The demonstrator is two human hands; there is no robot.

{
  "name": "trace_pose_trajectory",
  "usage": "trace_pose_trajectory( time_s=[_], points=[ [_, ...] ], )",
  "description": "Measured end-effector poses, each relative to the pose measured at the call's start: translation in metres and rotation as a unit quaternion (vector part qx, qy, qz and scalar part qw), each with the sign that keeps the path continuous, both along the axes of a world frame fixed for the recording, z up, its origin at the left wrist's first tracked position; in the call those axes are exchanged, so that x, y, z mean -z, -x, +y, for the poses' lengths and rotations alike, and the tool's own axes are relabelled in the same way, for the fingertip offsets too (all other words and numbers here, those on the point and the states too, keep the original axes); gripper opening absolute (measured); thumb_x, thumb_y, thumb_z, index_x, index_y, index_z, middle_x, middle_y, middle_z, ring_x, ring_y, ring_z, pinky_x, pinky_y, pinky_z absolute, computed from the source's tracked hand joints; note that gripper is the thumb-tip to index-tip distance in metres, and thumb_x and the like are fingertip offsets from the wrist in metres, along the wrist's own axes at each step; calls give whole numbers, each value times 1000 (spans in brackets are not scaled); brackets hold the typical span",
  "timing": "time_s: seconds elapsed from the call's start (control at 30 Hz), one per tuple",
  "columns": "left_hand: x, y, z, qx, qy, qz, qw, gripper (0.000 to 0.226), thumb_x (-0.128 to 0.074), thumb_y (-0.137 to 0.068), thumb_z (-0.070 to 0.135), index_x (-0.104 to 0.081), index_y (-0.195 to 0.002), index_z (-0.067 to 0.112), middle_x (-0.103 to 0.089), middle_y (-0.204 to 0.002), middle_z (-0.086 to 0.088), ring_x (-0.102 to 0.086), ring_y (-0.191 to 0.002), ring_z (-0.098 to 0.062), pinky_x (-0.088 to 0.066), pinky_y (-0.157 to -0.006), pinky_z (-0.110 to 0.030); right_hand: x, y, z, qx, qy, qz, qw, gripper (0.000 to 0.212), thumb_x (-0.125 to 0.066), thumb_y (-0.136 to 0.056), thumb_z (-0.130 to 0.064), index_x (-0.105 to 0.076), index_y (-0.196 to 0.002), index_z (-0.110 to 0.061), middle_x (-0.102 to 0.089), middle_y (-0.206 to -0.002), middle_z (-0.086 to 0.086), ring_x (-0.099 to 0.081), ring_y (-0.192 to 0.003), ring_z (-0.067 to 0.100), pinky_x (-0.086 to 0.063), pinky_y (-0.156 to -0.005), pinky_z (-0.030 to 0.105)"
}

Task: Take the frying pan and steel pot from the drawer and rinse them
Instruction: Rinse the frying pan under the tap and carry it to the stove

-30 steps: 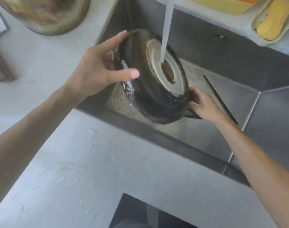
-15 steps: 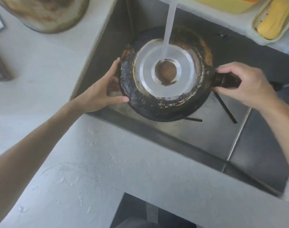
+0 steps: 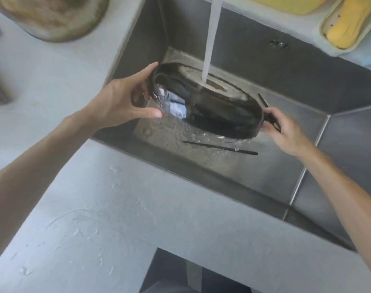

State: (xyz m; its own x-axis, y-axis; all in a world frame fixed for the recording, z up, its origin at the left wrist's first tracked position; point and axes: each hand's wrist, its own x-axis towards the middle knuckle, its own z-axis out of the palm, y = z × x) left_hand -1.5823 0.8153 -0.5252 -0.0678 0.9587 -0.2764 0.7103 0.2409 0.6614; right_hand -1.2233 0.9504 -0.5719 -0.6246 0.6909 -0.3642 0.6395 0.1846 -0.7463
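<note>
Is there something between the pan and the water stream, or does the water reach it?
Nothing visible blocks it. The stream falls straight onto the upturned bottom of the pan, which the left hand and right hand hold tilted over the sink.

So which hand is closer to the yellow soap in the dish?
The right hand. It grips the frying pan handle, below and left of the yellow soap. The left hand holds the pan's far rim, much farther left, across the sink.

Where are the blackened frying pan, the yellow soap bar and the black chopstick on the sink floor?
Blackened round frying pan (image 3: 214, 115): head view, dark outer side wall.
Yellow soap bar (image 3: 349, 24): head view, middle of its top face.
Thin black chopstick (image 3: 212, 146): head view, mid-shaft on the sink floor.
</note>
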Motion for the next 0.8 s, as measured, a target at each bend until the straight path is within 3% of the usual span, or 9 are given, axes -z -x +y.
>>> trace_pose_trajectory(
  time_s=[0.1,0.17,0.3,0.37,0.43,0.5,0.57,0.7,0.8],
  points=[
    [13,-3,12,30,36,69,996,70,-51,-69,77,-39,-132,49,-60,-88,-7,-57,-81,-25,-46,-78,-39,-7,4,26,-4,4,-57,998,21,-42,-99,-29,-56,-86,-36,-65,-77,-14,-54,-67,-8,-42,-72,13],
    [22,-9,20,42,42,156,986,42,-49,-87,56,-55,-119,29,-51,-87,-8,-57,-87,-34,-45,-74,-42,-17,11,41,-36,60,-83,994,29,-36,-101,-29,-59,-84,-22,-67,-66,-6,-58,-58,-1,-49,-68,22],
    [40,-18,30,-25,84,191,978,39,-40,-97,43,-64,-98,13,-58,-108,-12,-58,-99,-38,-43,-82,-44,-13,20,52,-87,158,-166,970,42,-27,-102,-22,-64,-87,-9,-71,-66,-10,-61,-51,5,-48,-52,18],
    [46,-17,34,-59,121,161,978,40,-40,-97,40,-54,-70,14,-59,-83,-15,-58,-86,-40,-43,-76,-41,-3,24,53,-91,174,-179,964,40,-27,-102,-26,-62,-96,-9,-73,-71,-1,-67,-60,15,-50,-61,23],
    [53,-16,34,-91,146,103,980,44,-43,-97,37,-47,-58,15,-52,-62,-10,-54,-71,-35,-40,-66,-36,13,22,56,-69,175,-164,968,31,-37,-99,-35,-53,-113,-13,-73,-83,2,-70,-77,25,-52,-78,36],
    [64,-16,31,-108,158,72,979,40,-45,-96,36,-63,-72,10,-63,-68,-9,-59,-74,-34,-42,-66,-35,25,17,54,-119,104,-190,969,38,-53,-90,-45,-40,-119,-24,-65,-112,-1,-62,-103,24,-46,-92,41],
    [75,-17,28,-116,165,94,975,35,-46,-95,38,-68,-93,10,-69,-81,-7,-64,-83,-30,-42,-68,-32,39,14,46,-182,-14,-232,955,51,-64,-79,-51,-35,-116,-31,-60,-126,2,-58,-112,26,-45,-95,45],
    [88,-15,32,-71,153,193,967,33,-46,-96,34,-57,-122,17,-70,-108,-7,-63,-99,-34,-45,-77,-36,64,15,30,-162,-101,-232,954,50,-68,-81,-40,-44,-121,-22,-64,-120,8,-63,-99,31,-48,-79,38],
    [96,-11,40,-42,199,199,959,35,-46,-96,30,-51,-128,17,-68,-116,-7,-61,-105,-34,-46,-81,-38,69,16,23,-149,-106,-205,962,52,-70,-81,-36,-49,-125,-20,-65,-119,7,-63,-100,29,-44,-79,34]
  ],
)
